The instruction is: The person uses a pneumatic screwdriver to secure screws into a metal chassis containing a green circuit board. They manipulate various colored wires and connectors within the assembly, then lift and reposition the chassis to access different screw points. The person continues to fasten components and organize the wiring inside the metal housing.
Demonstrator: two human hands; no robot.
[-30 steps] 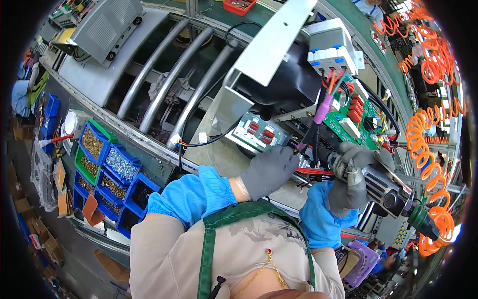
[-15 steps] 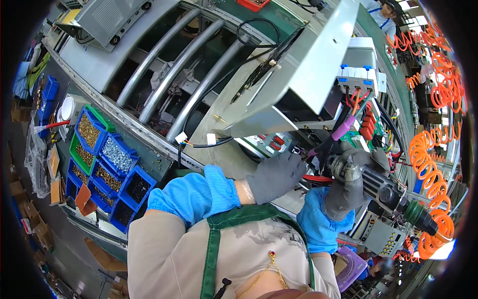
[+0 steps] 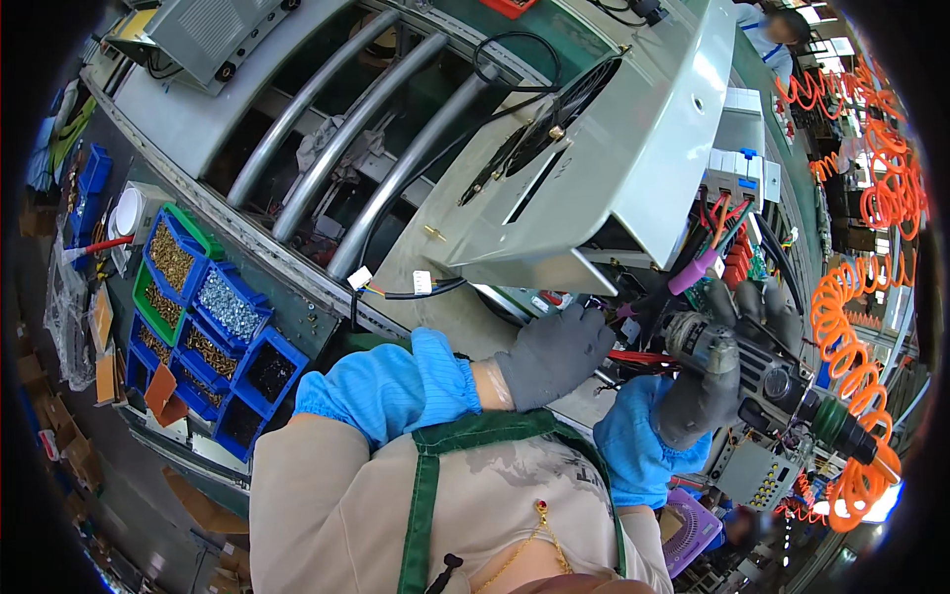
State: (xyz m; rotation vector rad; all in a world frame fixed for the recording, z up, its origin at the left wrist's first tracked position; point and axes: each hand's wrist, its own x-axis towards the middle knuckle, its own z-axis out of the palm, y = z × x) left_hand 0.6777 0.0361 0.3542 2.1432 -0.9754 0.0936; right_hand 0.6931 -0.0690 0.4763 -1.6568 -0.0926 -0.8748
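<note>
My right hand (image 3: pixel 698 391), in a dark grey glove and blue sleeve cover, grips a black power tool (image 3: pixel 757 371) with a green collar at its back end. Its fingers wrap over the tool's body. My left hand (image 3: pixel 556 351), gloved the same way, is closed, its fingertips at the lower edge of an open grey metal housing (image 3: pixel 633 168). Whatever those fingertips hold is too hidden to name. Just beyond the hands, a bundle of wires with a purple sleeve (image 3: pixel 695 272) runs up to a white breaker block (image 3: pixel 734 173). Red wires (image 3: pixel 638 356) lie between my hands.
Blue bins of screws (image 3: pixel 233 307) stand at the left beside the conveyor's metal rollers (image 3: pixel 341 144). Orange coiled hoses (image 3: pixel 841 317) hang at the right. A grey box with buttons (image 3: pixel 757 475) and a purple fan (image 3: pixel 693 530) are lower right. Another person (image 3: pixel 767 40) is at the far right.
The grey housing has shifted right and tilted. My right hand and the tool have moved slightly right and down, with its fingers lifted a little higher. My left hand has barely moved.
</note>
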